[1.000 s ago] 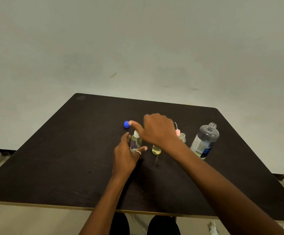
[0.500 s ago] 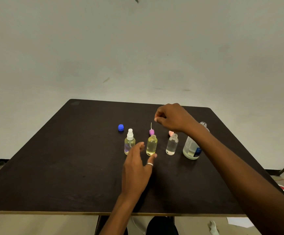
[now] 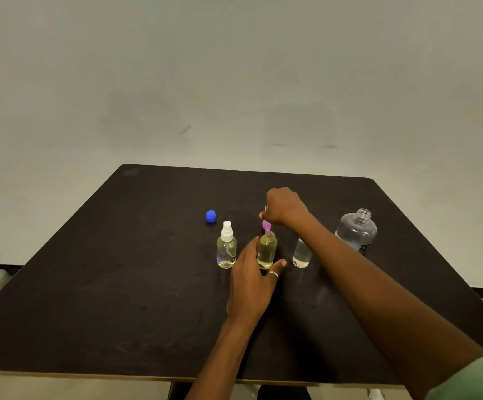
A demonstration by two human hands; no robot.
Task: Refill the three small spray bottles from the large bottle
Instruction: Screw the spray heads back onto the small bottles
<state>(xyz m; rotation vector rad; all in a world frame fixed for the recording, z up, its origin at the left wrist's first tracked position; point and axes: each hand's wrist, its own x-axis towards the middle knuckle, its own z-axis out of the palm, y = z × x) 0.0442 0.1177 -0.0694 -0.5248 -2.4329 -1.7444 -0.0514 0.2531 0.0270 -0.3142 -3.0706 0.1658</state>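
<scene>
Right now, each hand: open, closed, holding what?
Left hand: thumb and fingers either side of the small uncapped bottle of yellow liquid; grip cannot be told.
Right hand: closed, pinching the purple spray cap.
</scene>
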